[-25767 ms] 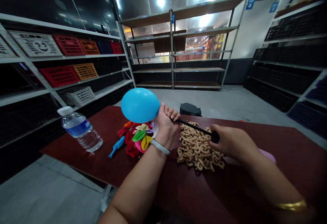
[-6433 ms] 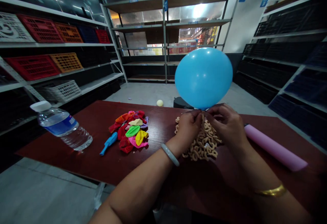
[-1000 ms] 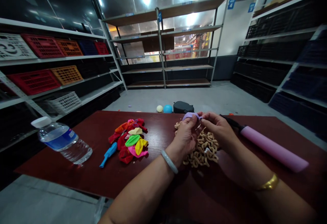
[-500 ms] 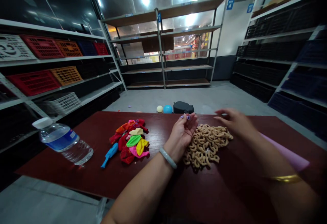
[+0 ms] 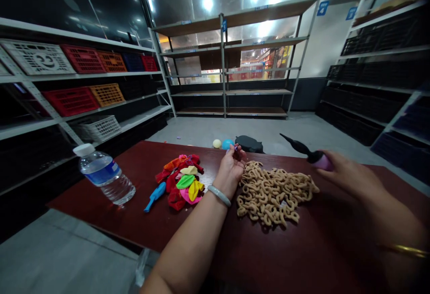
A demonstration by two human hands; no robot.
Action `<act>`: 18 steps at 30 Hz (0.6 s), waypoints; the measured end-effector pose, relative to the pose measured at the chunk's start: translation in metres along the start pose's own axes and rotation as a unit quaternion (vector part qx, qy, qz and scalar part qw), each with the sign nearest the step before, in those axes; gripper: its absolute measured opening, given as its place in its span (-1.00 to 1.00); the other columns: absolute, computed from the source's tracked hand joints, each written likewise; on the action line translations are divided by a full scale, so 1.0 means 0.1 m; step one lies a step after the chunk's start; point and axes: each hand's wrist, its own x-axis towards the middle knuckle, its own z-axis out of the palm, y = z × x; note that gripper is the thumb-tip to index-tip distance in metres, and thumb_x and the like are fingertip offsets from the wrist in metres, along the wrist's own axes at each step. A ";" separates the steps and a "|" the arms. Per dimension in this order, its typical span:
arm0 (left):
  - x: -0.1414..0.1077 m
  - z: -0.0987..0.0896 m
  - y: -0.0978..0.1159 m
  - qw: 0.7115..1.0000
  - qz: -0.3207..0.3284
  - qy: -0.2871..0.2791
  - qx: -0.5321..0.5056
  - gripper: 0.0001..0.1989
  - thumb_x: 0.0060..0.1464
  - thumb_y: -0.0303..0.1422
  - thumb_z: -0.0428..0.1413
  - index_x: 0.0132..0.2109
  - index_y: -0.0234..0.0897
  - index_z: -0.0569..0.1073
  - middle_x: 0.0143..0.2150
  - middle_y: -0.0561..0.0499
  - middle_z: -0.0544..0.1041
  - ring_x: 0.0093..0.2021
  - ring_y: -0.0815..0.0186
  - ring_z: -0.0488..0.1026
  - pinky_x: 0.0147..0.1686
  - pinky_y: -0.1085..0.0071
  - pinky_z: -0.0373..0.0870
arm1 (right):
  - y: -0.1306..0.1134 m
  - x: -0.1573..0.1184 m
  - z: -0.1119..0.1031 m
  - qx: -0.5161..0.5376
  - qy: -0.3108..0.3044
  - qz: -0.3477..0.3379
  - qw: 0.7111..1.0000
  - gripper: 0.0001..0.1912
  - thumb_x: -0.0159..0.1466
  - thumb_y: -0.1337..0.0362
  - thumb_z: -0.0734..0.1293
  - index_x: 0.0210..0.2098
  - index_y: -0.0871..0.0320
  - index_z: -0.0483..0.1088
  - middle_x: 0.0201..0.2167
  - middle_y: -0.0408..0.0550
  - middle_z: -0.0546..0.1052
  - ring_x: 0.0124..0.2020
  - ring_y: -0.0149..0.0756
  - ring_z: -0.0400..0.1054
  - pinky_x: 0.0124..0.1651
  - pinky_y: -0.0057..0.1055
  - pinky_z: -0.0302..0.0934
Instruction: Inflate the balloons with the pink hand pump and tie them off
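Note:
My left hand (image 5: 231, 166), with a pale bangle at the wrist, pinches a small purple balloon (image 5: 236, 149) between its fingertips; most of the balloon is hidden. The hand is above the left edge of a heap of tan curled snack-like pieces (image 5: 268, 195). On the right, my right hand (image 5: 346, 171) is wrapped round a balloon pump (image 5: 324, 160) with a purple body and a black tapered nozzle pointing left. A pile of limp, uninflated balloons (image 5: 184, 181) in red, yellow, green and pink lies left of my left hand, a blue balloon (image 5: 156, 194) at its edge.
A water bottle (image 5: 106, 175) with a white cap stands on the dark red table (image 5: 134, 227) at the left. Beyond the far edge, a blue ball (image 5: 228, 144), a pale ball (image 5: 217, 143) and a black object (image 5: 249, 144) are on the floor. Shelves with crates surround the room.
My right hand was empty over the heap; now it has moved right and holds the pump. The purple shape on the table's right is gone from there. The view has shifted slightly.

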 end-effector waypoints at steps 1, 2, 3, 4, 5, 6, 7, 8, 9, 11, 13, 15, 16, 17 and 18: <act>0.00 0.00 0.01 1.000 0.005 -0.006 0.000 -0.84 0.23 -0.43 0.12 -0.34 -0.37 0.46 -0.48 0.01 0.52 -0.52 0.45 0.47 -0.42 0.53 0.48 | -0.19 0.05 -0.01 -0.018 -0.034 -0.009 0.999 -0.43 0.18 -0.04 0.36 0.10 0.08 0.46 -0.09 0.23 0.59 -0.28 0.01 0.50 -0.42 -0.18 0.20; 0.00 0.00 0.02 1.000 0.008 -0.011 0.003 -0.83 0.24 -0.42 0.12 -0.34 -0.36 0.46 -0.48 0.01 0.52 -0.50 0.43 0.48 -0.40 0.51 0.50 | -0.39 0.07 -0.01 -0.021 -0.060 -0.026 0.998 -0.38 0.20 -0.05 0.33 0.20 0.02 0.37 -0.01 0.17 0.57 -0.22 0.01 0.50 -0.39 -0.19 0.22; 0.00 0.00 0.02 1.000 0.011 -0.016 0.008 -0.83 0.24 -0.41 0.11 -0.34 -0.36 0.46 -0.47 0.00 0.53 -0.48 0.41 0.50 -0.37 0.48 0.51 | -0.58 0.06 -0.03 -0.018 -0.083 -0.049 0.995 -0.36 0.20 -0.06 0.33 0.24 -0.04 0.31 0.01 0.08 0.57 -0.18 0.01 0.50 -0.36 -0.19 0.23; -0.01 0.00 0.03 1.000 0.012 -0.021 0.016 -0.84 0.24 -0.41 0.11 -0.34 -0.35 0.46 -0.44 -0.02 0.55 -0.45 0.38 0.53 -0.34 0.44 0.52 | -0.75 0.05 -0.03 -0.024 -0.100 -0.065 0.993 -0.37 0.21 -0.07 0.32 0.25 -0.10 0.28 0.00 0.01 0.57 -0.18 0.00 0.51 -0.35 -0.19 0.24; -0.01 0.01 0.02 0.999 0.011 -0.025 0.024 -0.85 0.23 -0.41 0.11 -0.33 -0.34 0.47 -0.41 -0.03 0.57 -0.42 0.35 0.55 -0.30 0.42 0.53 | -0.90 0.02 -0.04 -0.036 -0.115 -0.075 0.990 -0.37 0.21 -0.09 0.31 0.25 -0.14 0.27 0.01 -0.03 0.57 -0.19 0.00 0.51 -0.36 -0.20 0.23; -0.02 0.01 0.02 0.999 0.008 -0.029 0.030 -0.87 0.23 -0.41 0.12 -0.31 -0.34 0.47 -0.38 -0.04 0.59 -0.38 0.33 0.57 -0.27 0.39 0.53 | -1.00 -0.01 -0.04 -0.043 -0.123 -0.082 0.988 -0.36 0.20 -0.09 0.31 0.25 -0.14 0.26 0.03 -0.05 0.56 -0.19 0.00 0.51 -0.37 -0.20 0.23; -0.04 0.02 0.01 0.999 0.005 -0.032 0.034 -0.88 0.22 -0.41 0.13 -0.30 -0.34 0.47 -0.35 -0.05 0.60 -0.34 0.32 0.58 -0.25 0.38 0.53 | -1.07 -0.04 -0.03 -0.050 -0.129 -0.087 0.987 -0.36 0.20 -0.10 0.31 0.24 -0.13 0.27 0.05 -0.06 0.54 -0.19 -0.01 0.51 -0.37 -0.21 0.24; -0.05 0.02 -0.01 0.999 0.003 -0.036 0.037 -0.88 0.22 -0.39 0.13 -0.29 -0.34 0.47 -0.32 -0.06 0.61 -0.32 0.31 0.59 -0.23 0.38 0.52 | -1.10 -0.06 -0.02 -0.054 -0.131 -0.091 0.986 -0.36 0.21 -0.09 0.31 0.24 -0.11 0.27 0.08 -0.05 0.53 -0.19 -0.02 0.51 -0.37 -0.21 0.24; -0.07 0.03 -0.02 0.998 0.000 -0.039 0.040 -0.88 0.22 -0.37 0.14 -0.28 -0.34 0.48 -0.31 -0.07 0.62 -0.30 0.30 0.59 -0.22 0.38 0.52 | -1.11 -0.07 -0.01 -0.055 -0.131 -0.094 0.985 -0.36 0.21 -0.08 0.31 0.25 -0.09 0.27 0.11 -0.04 0.51 -0.18 -0.03 0.51 -0.36 -0.22 0.25; -0.12 0.05 -0.06 0.998 -0.003 -0.047 0.044 -0.84 0.22 -0.32 0.14 -0.26 -0.34 0.48 -0.29 -0.08 0.62 -0.30 0.29 0.60 -0.23 0.38 0.51 | -1.09 -0.08 0.02 -0.053 -0.125 -0.099 0.986 -0.35 0.20 -0.07 0.31 0.25 -0.07 0.27 0.14 -0.03 0.50 -0.18 -0.05 0.51 -0.35 -0.22 0.26; -0.16 0.07 -0.09 0.997 -0.003 -0.058 0.050 -0.83 0.23 -0.31 0.13 -0.25 -0.35 0.48 -0.28 -0.09 0.62 -0.30 0.30 0.59 -0.25 0.39 0.51 | -1.05 -0.07 0.04 -0.050 -0.116 -0.101 0.987 -0.35 0.20 -0.07 0.32 0.25 -0.06 0.27 0.13 -0.03 0.50 -0.19 -0.06 0.51 -0.36 -0.22 0.26; -0.17 0.08 -0.13 0.996 -0.002 -0.065 0.056 -0.82 0.25 -0.31 0.11 -0.26 -0.35 0.47 -0.29 -0.09 0.62 -0.31 0.31 0.59 -0.27 0.41 0.50 | -1.03 -0.05 0.06 -0.051 -0.112 -0.102 0.987 -0.36 0.19 -0.07 0.32 0.23 -0.06 0.29 0.10 -0.01 0.52 -0.20 -0.05 0.51 -0.37 -0.23 0.26; -0.17 0.08 -0.15 0.996 0.001 -0.067 0.062 -0.82 0.25 -0.31 0.11 -0.26 -0.35 0.47 -0.29 -0.09 0.62 -0.31 0.31 0.58 -0.28 0.42 0.49 | -1.03 -0.05 0.06 -0.053 -0.111 -0.101 0.987 -0.37 0.19 -0.07 0.32 0.22 -0.05 0.30 0.09 0.00 0.53 -0.19 -0.04 0.51 -0.37 -0.23 0.25; -0.16 0.07 -0.16 0.995 0.007 -0.070 0.069 -0.82 0.25 -0.31 0.11 -0.26 -0.34 0.46 -0.30 -0.08 0.61 -0.32 0.32 0.58 -0.29 0.43 0.48 | -1.03 -0.04 0.05 -0.055 -0.111 -0.100 0.987 -0.38 0.19 -0.06 0.32 0.21 -0.05 0.31 0.07 0.01 0.54 -0.17 -0.03 0.51 -0.37 -0.24 0.25; -0.15 0.06 -0.18 0.994 0.017 -0.075 0.077 -0.83 0.25 -0.30 0.11 -0.26 -0.33 0.46 -0.30 -0.07 0.61 -0.32 0.33 0.57 -0.30 0.43 0.48 | -1.04 -0.04 0.04 -0.054 -0.113 -0.100 0.987 -0.39 0.19 -0.05 0.32 0.21 -0.05 0.31 0.06 0.02 0.54 -0.16 -0.03 0.51 -0.37 -0.24 0.25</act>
